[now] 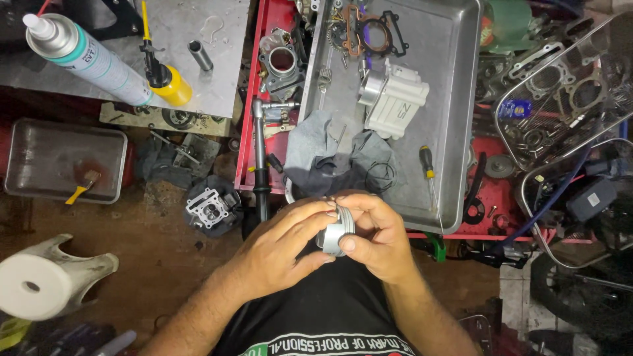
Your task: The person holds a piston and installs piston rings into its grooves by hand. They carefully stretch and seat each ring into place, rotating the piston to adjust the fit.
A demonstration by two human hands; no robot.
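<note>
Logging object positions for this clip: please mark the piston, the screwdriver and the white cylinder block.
piston (331, 238): head view, on its grey side wall between the two hands.
screwdriver (427, 163): head view, on its yellow-and-black handle.
white cylinder block (397, 102): head view, on its flat top face.

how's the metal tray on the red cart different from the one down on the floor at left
The metal tray on the red cart is the larger and is crowded with engine parts, gaskets, a grey rag and a yellow-handled screwdriver. The floor tray is smaller and holds only a yellow-handled brush over a reddish smear. The cart tray sits raised; the floor tray lies on the ground. Both are rectangular, silver-grey, with raised rims.
</note>
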